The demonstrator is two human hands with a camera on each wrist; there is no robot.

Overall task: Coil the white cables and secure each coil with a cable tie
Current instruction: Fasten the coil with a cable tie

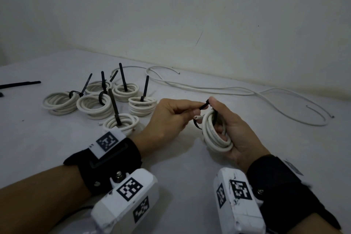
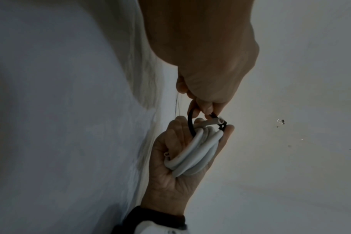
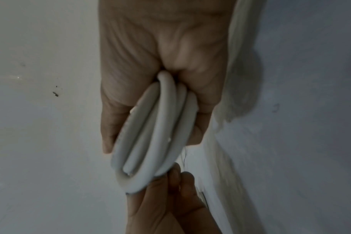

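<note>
I have my right hand (image 1: 235, 129) wrapped around a white cable coil (image 1: 215, 133), held on edge just above the surface (image 1: 190, 163), fingers curled through its middle and thumb up by the black cable tie (image 1: 204, 106). My left hand (image 1: 167, 118) pinches the tie's end between thumb and fingertips, right against the right thumb; the tie loops around the coil's turns. To the left I see seven tied coils (image 1: 95, 105) clustered on the surface, tails sticking up. Loose white cable (image 1: 237, 89) trails along the far side.
</note>
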